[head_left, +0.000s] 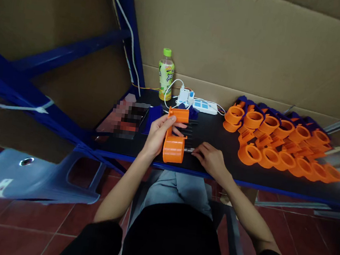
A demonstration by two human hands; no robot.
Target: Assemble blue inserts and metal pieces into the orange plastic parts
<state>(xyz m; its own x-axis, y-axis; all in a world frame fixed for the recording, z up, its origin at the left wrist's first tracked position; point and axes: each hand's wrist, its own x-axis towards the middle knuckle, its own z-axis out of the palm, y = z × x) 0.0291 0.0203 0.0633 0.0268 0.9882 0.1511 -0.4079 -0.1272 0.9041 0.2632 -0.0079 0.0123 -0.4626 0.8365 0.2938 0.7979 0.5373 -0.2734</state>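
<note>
My left hand [157, 135] is closed around the upright stem of an orange plastic tape dispenser-like part [174, 150], which has a wide ring at its lower end and a smaller block at the top. My right hand [208, 157] is to the right of the ring, fingers pinched on a thin, light-coloured strip or rod [188, 149] that reaches the ring's right side. Its exact kind is too small to make out. Several thin dark pieces [192, 131] lie on the black tabletop just beyond the hands.
Rows of similar orange ring parts [271, 125] stand at the right, with dark blue pieces behind. A green-capped drink bottle [165, 75] and a white power strip [205, 106] stand at the back. A blue metal post [132, 27] rises at left; a blue plastic stool [43, 176] is below.
</note>
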